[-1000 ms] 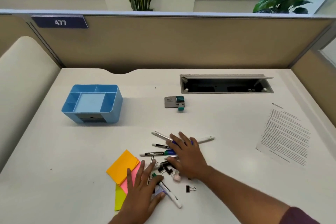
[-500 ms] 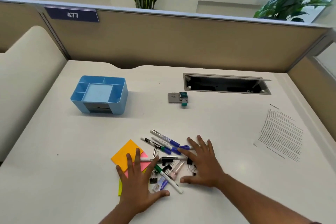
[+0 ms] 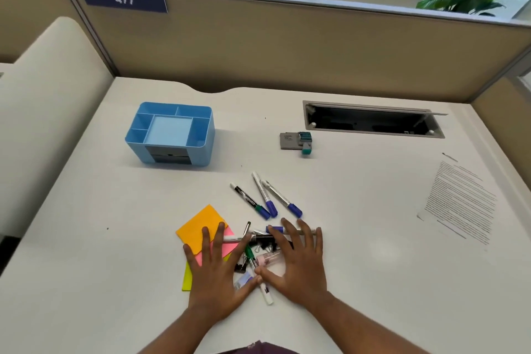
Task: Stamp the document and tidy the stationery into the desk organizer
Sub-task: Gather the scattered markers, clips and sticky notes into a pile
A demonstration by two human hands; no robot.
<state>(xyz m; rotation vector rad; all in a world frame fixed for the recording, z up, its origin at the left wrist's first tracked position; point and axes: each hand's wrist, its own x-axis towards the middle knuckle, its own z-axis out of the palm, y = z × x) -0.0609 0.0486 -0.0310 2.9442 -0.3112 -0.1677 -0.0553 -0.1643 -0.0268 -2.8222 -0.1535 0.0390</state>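
My left hand (image 3: pixel 214 273) lies flat, fingers spread, on the orange, pink and yellow sticky notes (image 3: pixel 198 227). My right hand (image 3: pixel 298 261) lies flat beside it on a heap of markers and binder clips (image 3: pixel 253 253). Three markers (image 3: pixel 265 198) lie loose just beyond the heap. The blue desk organizer (image 3: pixel 171 135) stands at the back left, its compartments bare. A grey ink pad with a teal stamp (image 3: pixel 296 142) sits mid-desk at the back. The printed document (image 3: pixel 459 198) lies at the right.
An open cable slot (image 3: pixel 370 121) is set into the white desk (image 3: pixel 100 238) behind the stamp. Tan partition walls (image 3: pixel 287 46) close off the back and right; a cream panel borders the left edge.
Both hands have drawn together toward me, raking markers and clips into a tighter heap. Three markers were left behind beyond the fingers. The view has shifted closer and lower.
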